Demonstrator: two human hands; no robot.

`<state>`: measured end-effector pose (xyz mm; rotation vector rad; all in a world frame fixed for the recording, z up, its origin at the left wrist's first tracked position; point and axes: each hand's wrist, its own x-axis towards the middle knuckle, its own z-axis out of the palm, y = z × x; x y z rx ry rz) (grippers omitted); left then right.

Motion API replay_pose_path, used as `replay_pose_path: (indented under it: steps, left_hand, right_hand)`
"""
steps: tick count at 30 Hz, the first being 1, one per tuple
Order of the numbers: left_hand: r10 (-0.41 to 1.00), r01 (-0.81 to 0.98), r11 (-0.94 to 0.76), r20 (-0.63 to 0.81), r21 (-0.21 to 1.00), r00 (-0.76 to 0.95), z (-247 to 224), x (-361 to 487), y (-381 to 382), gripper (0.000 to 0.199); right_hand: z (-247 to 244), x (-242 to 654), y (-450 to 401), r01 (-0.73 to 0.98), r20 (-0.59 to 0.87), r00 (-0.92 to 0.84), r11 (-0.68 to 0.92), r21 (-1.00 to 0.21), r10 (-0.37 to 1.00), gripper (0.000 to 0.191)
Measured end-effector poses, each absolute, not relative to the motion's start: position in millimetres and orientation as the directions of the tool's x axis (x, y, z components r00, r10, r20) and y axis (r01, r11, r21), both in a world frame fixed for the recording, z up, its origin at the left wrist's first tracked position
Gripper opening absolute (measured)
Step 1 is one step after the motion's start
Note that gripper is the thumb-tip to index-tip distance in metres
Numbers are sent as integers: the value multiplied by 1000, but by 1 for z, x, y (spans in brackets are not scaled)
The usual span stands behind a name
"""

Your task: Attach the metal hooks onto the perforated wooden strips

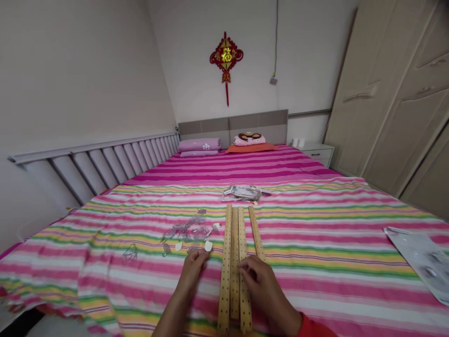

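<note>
Long wooden strips with rows of small holes lie lengthwise in front of me. The left strip (225,267) and the right strip (243,243) flank a middle strip (235,262), and a separate strip (257,231) slants off to the right. My right hand (259,281) is over the right strip, thumb and fingers pinched; whatever is between them is too small to tell. My left hand (196,267) rests on the cloth left of the strips, fingers closed beside a white tag (208,245). What it grips, if anything, is hidden. Small clear bags (191,229) of hardware lie beyond it.
A striped bedspread (333,252) covers the bed. Clear plastic packaging (245,192) lies beyond the strips, and a large clear packet (421,262) is at the right. A crumpled clear bag (129,252) lies at the left. A radiator (105,164) runs along the left wall.
</note>
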<state>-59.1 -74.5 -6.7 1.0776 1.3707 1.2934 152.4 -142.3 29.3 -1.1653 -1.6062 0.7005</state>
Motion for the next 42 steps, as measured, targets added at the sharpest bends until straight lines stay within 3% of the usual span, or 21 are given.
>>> replay_pose_path:
  steps: [5, 13, 28, 31, 34, 36, 39, 42]
  left_hand:
    - [970, -219, 167, -201, 961, -140, 0, -50, -75, 34]
    - [978, -418, 115, -176, 901, -111, 2, -44, -72, 40]
    - [958, -373, 188, -253, 908, -134, -5, -39, -71, 37]
    - [968, -298, 178, -221, 938, -118, -5, -40, -70, 36]
    - [984, -178, 104, -127, 979, -124, -3, -44, -72, 32]
    - [987, 27, -33, 37, 999, -159, -2, -46, -74, 27]
    - [939, 380, -248, 318, 891, -132, -2, -48, -78, 17]
    - [896, 567, -341, 442, 750, -45, -3, -48, -81, 12]
  right_hand:
    - [38, 119, -108, 492, 443, -214, 488, -721, 870, 17]
    - [18, 88, -80, 653, 485, -243, 512, -559, 840, 14]
    - [12, 82, -75, 780, 540, -369, 568, -262, 757, 16]
    - [11, 81, -76, 732, 567, -327, 582, -354, 756, 17]
    - [7, 81, -73, 577, 532, -102, 486, -656, 840, 13]
    - [4, 82, -69, 405, 422, 46, 370, -836, 905, 9]
    - [1, 83, -64, 269, 318, 107, 281, -921, 942, 6]
    - [2, 84, -61, 227, 274, 93, 247, -942, 957, 9]
